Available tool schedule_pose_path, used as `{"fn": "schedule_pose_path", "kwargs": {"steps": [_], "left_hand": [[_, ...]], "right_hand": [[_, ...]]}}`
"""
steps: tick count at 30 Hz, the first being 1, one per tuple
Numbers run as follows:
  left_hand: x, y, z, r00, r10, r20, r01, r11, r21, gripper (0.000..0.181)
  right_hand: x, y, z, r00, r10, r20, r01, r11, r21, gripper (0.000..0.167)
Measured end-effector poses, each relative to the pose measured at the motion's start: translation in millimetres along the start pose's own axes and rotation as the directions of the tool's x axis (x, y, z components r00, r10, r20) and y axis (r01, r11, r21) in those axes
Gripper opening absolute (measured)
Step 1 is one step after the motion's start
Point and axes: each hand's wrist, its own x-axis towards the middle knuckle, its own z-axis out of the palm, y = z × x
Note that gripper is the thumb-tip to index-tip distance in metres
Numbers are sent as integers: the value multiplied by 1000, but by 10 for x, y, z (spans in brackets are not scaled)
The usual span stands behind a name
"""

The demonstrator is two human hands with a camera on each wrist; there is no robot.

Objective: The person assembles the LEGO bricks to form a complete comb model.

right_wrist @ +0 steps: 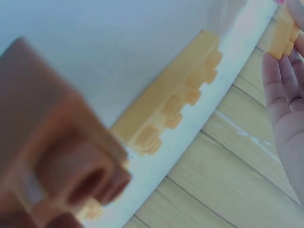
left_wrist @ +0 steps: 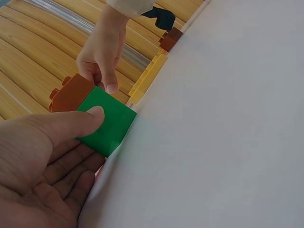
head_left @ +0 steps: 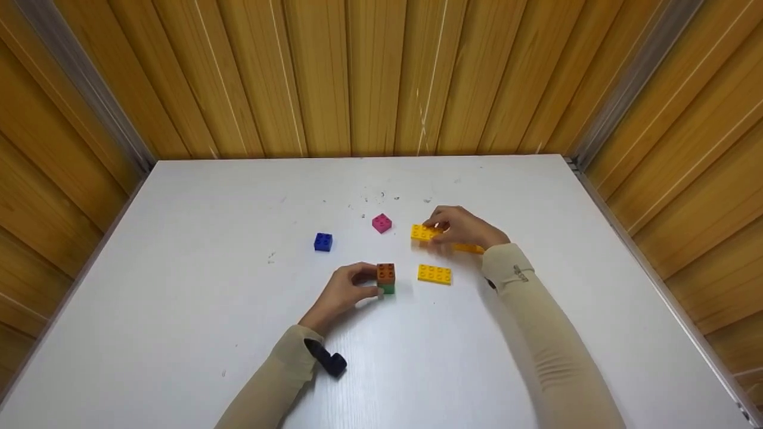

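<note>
Stack (head_left: 386, 275), orange over green, stands on the table (head_left: 197, 250), my left hand (head_left: 341, 293) clamped thumb-to-fingers on its sides, presumably for steadiness. Right of the pink brick (head_left: 382, 223), my right hand (head_left: 466, 226) pinches a yellow brick (head_left: 421, 233) near one end, perhaps leaving studs clear.

The right hand (right_wrist: 287, 111), cut off by the side of the right wrist view, holds a small yellow brick (right_wrist: 281, 35) in its fingers, with a sliver of pink (right_wrist: 281, 1) just past it. On the table (right_wrist: 109, 57) a long yellow brick (right_wrist: 161, 92) lies roughly along the table's edge, studs up, with wood panels (right_wrist: 223, 156) beyond that edge. A brown brick (right_wrist: 52, 104), large and blurred, stands nearest the camera by the long one's near end; whether the two touch cannot be told.
</note>
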Motion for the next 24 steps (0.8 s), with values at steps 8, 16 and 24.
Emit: {"fn": "schedule_pose_path", "kwargs": {"steps": [8, 16, 24], "left_hand": [[3, 4, 4, 1000, -1, -5, 1, 1000, 14, 41], [3, -16, -7, 999, 37, -2, -37, 999, -9, 42], [2, -9, -13, 1000, 19, 4, -19, 1000, -8, 42]], "right_hand": [[-29, -124, 0, 998, -60, 29, 60, 998, -21, 38], [-61, -274, 35, 993, -111, 47, 110, 993, 34, 40], [-86, -454, 80, 976, -198, 87, 195, 980, 36, 41]]}}
